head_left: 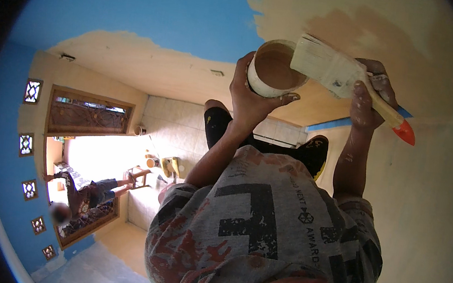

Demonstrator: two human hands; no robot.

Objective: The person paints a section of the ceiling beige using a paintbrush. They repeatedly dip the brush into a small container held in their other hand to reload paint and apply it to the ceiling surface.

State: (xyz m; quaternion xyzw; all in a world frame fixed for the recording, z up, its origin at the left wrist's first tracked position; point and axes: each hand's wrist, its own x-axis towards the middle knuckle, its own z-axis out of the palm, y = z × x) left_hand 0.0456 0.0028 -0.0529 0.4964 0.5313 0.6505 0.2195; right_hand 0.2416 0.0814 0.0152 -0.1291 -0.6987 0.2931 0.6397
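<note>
My left hand [255, 98] is wrapped round a small white paint pot [263, 86], its thumb along the lower side. Brownish-beige paint [277, 65] shows inside the pot. In my right hand [369, 98] is a wide flat paintbrush [329, 68], its wooden handle ending in a red tip. Pale paint coats the bristles and ferrule, and the bristle end overlaps the pot's right rim; whether it touches the rim I cannot tell. Paint marks the fingers of my right hand. Behind both hands is a wall [368, 24], part blue and part beige, with a darker damp-looking patch.
At the left, another person [87, 196] stands on a wooden stool [138, 178] by a bright doorway [107, 157]. Buckets [152, 162] and yellow items [171, 167] stand on the tiled floor [171, 120] near the stool. Patterned vents [27, 144] line the blue wall strip.
</note>
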